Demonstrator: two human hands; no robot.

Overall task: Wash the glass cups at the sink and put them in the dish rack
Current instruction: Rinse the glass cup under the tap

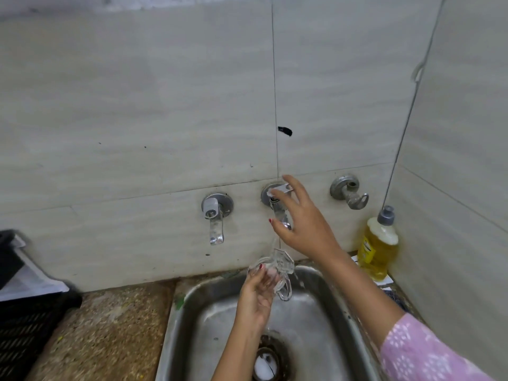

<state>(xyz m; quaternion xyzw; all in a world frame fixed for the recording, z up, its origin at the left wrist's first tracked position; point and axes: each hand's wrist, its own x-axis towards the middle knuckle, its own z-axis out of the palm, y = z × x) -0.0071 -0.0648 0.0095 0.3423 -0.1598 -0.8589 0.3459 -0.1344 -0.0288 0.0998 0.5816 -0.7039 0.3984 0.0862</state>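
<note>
steel sink [176, 325] in the counter, black rack [24, 325] at far left. the right hand [302, 224] is spread wide over the tap [277, 199], gripping nothing. the left hand [255, 295] curls round a glass cup [280, 266], tilted above the sink, under that tap. soap bottle [378, 248] in the right corner.

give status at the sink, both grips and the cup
Left grip holds glass cup under the middle tap, water running. Right grip at that tap, fingers straight. Nothing blocking the sink.
</note>
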